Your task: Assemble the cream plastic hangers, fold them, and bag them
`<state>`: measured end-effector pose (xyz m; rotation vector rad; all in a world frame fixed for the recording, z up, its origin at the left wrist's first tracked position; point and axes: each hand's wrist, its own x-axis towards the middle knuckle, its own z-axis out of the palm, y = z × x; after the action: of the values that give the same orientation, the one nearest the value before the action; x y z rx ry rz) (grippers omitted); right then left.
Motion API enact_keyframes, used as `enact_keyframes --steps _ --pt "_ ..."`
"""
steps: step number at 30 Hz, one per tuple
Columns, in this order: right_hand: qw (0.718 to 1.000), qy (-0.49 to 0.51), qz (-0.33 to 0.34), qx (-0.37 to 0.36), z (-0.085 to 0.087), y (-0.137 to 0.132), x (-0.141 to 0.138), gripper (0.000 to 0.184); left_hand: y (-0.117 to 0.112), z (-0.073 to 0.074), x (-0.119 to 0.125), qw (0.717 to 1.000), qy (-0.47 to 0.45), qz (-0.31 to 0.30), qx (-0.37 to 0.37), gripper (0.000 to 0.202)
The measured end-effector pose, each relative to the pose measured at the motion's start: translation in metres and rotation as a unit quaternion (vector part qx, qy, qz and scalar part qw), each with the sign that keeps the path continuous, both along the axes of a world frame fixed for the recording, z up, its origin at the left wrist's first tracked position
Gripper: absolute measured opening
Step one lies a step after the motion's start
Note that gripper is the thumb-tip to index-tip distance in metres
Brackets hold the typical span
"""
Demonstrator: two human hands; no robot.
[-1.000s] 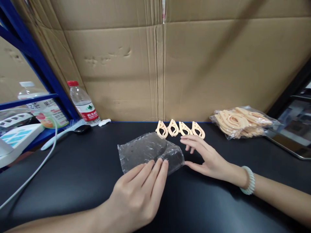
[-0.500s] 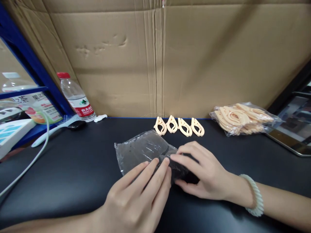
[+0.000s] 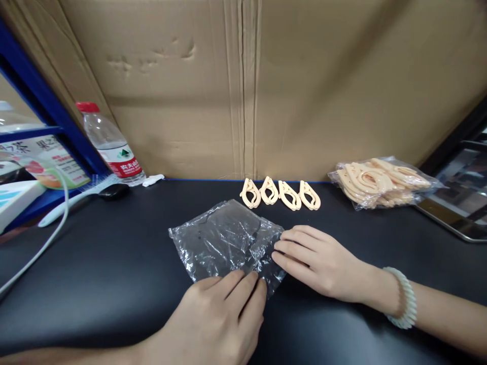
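Observation:
A clear plastic bag (image 3: 224,230) lies creased and flat on the black table in front of me. Its near edge is under my left hand (image 3: 224,314), whose fingers are bent and pressed together over the film; the thumb is hidden. At the bag's right edge, my right hand (image 3: 317,261) rests with its fingers stretched out and touching the plastic. Beyond the bag, several beige folded plastic hangers (image 3: 289,195) stand in a row.
At the back right sits a clear packet of beige hangers (image 3: 376,182), beside a dark tablet-like device (image 3: 451,220). A red-capped water bottle (image 3: 114,147), a light-blue brush (image 3: 72,203) and a white cable (image 3: 49,238) are on the left. Cardboard (image 3: 182,116) rises behind the table.
The bag has spread flatter, showing more of its film. My left hand has drawn back toward me along it, and my right fingers have straightened at its right edge. The view has shifted slightly.

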<state>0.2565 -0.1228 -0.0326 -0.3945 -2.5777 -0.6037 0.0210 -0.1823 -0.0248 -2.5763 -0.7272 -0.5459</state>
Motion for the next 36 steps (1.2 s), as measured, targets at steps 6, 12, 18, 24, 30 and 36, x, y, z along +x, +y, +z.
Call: enact_keyframes --steps 6,12,18,24,30,36 --pt "1.000 -0.006 -0.011 -0.021 0.000 0.004 0.005 0.027 0.001 -0.002 -0.003 0.999 0.035 0.003 -0.021 0.023" --pt "0.994 0.064 -0.061 -0.071 -0.006 0.014 0.012 0.032 -0.001 0.000 -0.004 0.999 0.030 0.017 -0.026 0.027" --pt "0.985 0.145 -0.024 -0.088 -0.005 0.014 0.018 0.030 -0.002 0.000 -0.004 0.997 0.028 0.031 -0.061 0.015" --pt "0.990 0.141 0.014 0.014 0.004 0.011 0.022 0.025 0.004 0.003 -0.008 0.997 0.033 0.048 -0.053 0.018" --pt "0.996 0.088 0.022 0.015 0.000 0.024 0.030 0.026 0.027 0.004 -0.014 0.997 0.038 0.055 -0.029 0.019" --pt "0.992 0.033 0.076 -0.096 -0.001 0.034 0.043 0.029 0.035 -0.001 -0.016 0.997 0.027 0.038 -0.067 0.017"
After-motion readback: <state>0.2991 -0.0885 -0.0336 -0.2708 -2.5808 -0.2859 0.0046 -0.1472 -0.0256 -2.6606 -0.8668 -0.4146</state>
